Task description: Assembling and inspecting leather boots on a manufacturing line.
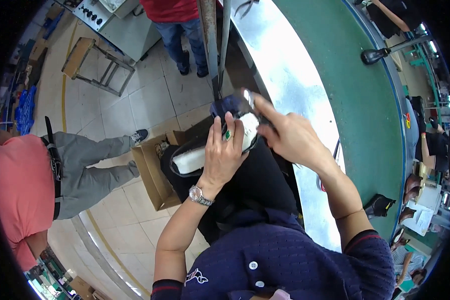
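Note:
An upturned dark shoe upper with a white underside [190,160] lies across my lap. My left hand [221,150] grips it around the middle, fingers over the white surface and a green-stoned ring showing. At the shoe's far end, my right hand [290,132] is closed, thumb and forefinger bent toward a blurred shiny metallic thing [247,97]. I cannot make out what that thing is. A dark blue shape [226,106] sits just beyond my left fingertips, also too blurred to name.
A cardboard box [155,175] stands left of my knees, and a metal post [210,45] rises ahead. On my right run a metal bench [305,75] and a green conveyor belt [355,110] carrying a black shoe [379,206]. A stool [80,55] and two people stand nearby.

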Demonstrator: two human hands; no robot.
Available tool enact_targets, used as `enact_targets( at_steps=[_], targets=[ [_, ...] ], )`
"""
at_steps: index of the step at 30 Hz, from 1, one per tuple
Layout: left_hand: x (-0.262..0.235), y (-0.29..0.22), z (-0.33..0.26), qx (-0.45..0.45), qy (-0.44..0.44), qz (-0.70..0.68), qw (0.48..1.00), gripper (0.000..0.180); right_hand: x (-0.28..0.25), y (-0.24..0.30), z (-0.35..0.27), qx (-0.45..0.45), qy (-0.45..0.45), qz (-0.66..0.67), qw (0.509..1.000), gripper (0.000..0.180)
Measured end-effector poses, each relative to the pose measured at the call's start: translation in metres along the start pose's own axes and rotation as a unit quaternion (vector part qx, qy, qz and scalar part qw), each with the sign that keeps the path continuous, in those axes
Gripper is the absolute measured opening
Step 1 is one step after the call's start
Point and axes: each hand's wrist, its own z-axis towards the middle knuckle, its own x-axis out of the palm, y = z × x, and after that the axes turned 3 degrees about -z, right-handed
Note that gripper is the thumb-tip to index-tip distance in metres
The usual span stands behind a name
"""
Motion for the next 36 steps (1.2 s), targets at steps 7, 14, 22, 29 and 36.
enact_targets(
  at_steps=[7, 14, 22, 29, 36],
  targets=[
    [0.012, -0.014, -0.018, -0.011, -0.020, 0.057, 0.998, 0.075, 0.023, -0.007, -0.004, 0.023, -0.093, -0.039, 0.995, 0.058],
    [0.016, -0.013, -0.022, 0.025, -0.044, 0.060, 0.997, 0.048, 0.048, -0.011, -0.002, 0.019, -0.124, -0.001, 0.992, 0.063],
    [0.018, -0.014, -0.023, 0.034, -0.075, 0.089, 0.993, 0.028, 0.042, -0.002, 0.002, 0.023, -0.104, 0.010, 0.994, 0.063],
    [0.013, -0.016, -0.018, 0.029, -0.070, 0.081, 0.994, 0.029, 0.045, 0.000, -0.002, -0.036, -0.128, -0.021, 0.991, 0.064],
    [-0.031, 0.003, -0.010, -0.112, -0.028, -0.150, 0.982, 0.054, 0.039, 0.014, -0.010, -0.024, -0.108, 0.000, 0.994, 0.065]
  ],
)
